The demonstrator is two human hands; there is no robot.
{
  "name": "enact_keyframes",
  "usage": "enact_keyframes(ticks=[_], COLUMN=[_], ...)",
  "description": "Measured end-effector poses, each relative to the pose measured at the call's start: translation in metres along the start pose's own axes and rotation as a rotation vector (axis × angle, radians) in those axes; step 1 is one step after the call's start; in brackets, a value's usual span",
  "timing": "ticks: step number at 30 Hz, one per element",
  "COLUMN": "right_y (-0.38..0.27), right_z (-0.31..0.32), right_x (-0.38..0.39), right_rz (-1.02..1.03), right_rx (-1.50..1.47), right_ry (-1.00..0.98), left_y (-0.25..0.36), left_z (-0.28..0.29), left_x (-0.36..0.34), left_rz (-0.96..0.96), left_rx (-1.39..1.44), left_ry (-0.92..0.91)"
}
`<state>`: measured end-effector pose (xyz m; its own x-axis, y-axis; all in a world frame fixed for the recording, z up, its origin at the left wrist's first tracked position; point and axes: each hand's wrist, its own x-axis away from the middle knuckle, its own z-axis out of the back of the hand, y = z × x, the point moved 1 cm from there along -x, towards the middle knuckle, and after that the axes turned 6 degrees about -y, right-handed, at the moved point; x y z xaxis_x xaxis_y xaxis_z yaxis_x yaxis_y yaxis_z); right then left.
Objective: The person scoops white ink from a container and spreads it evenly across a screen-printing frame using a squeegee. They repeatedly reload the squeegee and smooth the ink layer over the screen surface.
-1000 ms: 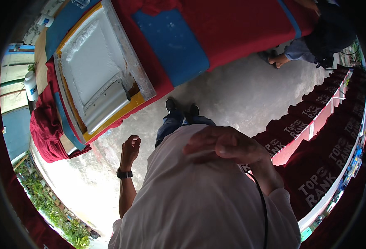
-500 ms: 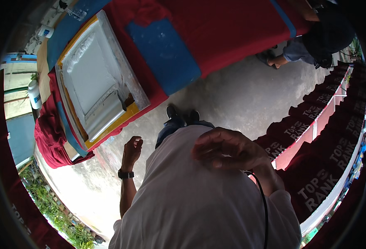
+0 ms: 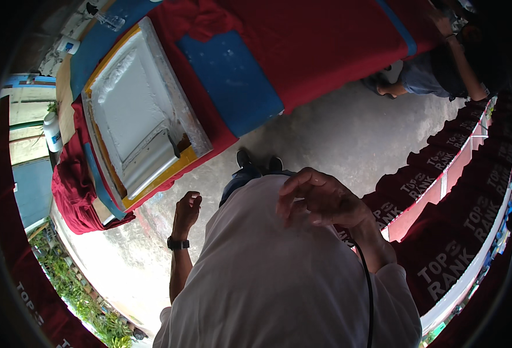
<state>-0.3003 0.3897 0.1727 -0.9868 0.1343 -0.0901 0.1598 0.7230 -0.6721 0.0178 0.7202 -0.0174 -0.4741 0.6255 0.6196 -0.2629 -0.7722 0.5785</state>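
My left hand, with a dark watch on its wrist, hangs in the air to the left of my body. Its fingers are loosely curled and hold nothing. In front of my white shirt, my right hand is raised with its fingers bent and apart, touching nothing that I can see. Nearest to the left hand is a screen printing frame on the table at the left. White ink coats its mesh, and a squeegee lies at the frame's near end.
Maroon cloth and a blue panel cover the table. White bottles stand beyond its left side. Printed maroon shirts line racks at the right. Another person is at the far right. A black cable runs down my shirt.
My right hand has lifted slightly and its fingers have spread. The other person's arm has shifted at the far right. The view has moved a little; the frame and squeegee stay put.
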Motion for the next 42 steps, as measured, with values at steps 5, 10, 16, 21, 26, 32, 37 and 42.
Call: enact_keyframes(ticks=[5,10,16,21,26,32,37,42], right_y=[-0.016,-0.019,-0.026,-0.016,-0.013,0.105,0.179,0.148], right_z=[0.002,0.006,-0.001,0.007,0.097,0.273,0.305,0.218], right_x=[-0.002,-0.005,-0.011,-0.004,0.071,0.221,0.227,0.077], right_rz=[-0.136,-0.204,-0.314,-0.247,-0.153,-1.086,-1.260,-0.766], right_rx=[0.348,0.387,0.390,0.312,0.224,1.486,1.511,1.216], right_ry=[-0.173,-0.252,-0.237,-0.213,0.311,0.880,0.540,0.512], left_y=[-0.003,-0.005,-0.005,-0.009,-0.016,-0.002,0.044,0.074], left_z=[-0.001,-0.001,-0.006,-0.011,-0.020,-0.023,0.000,0.047], left_x=[0.001,0.001,0.001,0.002,0.008,0.028,0.061,0.072], left_rz=[-0.012,-0.005,0.020,-0.012,-0.006,0.023,0.001,-0.257], left_rx=[-0.011,-0.015,0.002,0.019,0.030,-0.060,-0.090,-0.145], left_ry=[-0.008,-0.011,-0.014,-0.021,-0.035,-0.006,0.130,0.594])
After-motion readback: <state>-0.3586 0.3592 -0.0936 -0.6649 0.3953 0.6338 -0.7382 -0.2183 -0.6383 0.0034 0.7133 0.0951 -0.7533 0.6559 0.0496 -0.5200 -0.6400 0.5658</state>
